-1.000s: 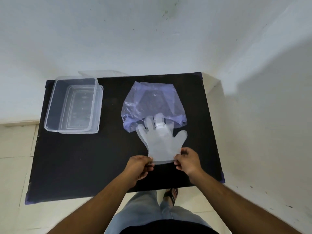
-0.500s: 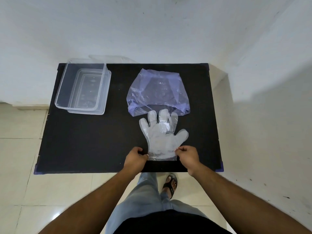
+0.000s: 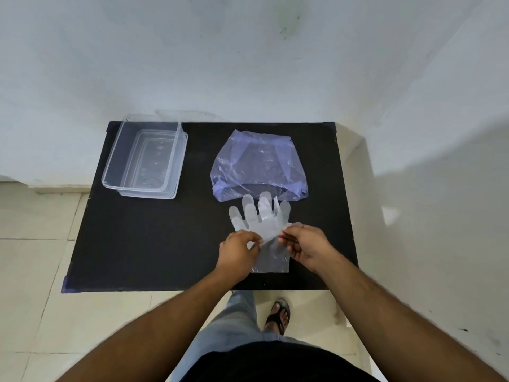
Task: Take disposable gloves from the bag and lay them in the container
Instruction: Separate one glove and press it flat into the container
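A clear disposable glove (image 3: pixel 263 219) lies flat on the black table (image 3: pixel 154 238), fingers pointing toward the bluish plastic bag (image 3: pixel 259 166) just behind it. My left hand (image 3: pixel 239 252) pinches the glove's palm area from the left. My right hand (image 3: pixel 307 245) pinches it from the right, near the thumb, lifting a fold of the film. The cuff end shows between my wrists. The clear rectangular container (image 3: pixel 146 161) stands at the table's back left, with nothing visible inside.
A clear lid (image 3: pixel 181 114) leans between the container and the white wall behind the table. A second wall closes in on the right. Tiled floor runs left and in front, where my leg and sandalled foot (image 3: pixel 279 312) stand.
Both hands have moved up from the glove's cuff to its middle and now pinch a fold there. The glove has come out of the bag's mouth, toward me.
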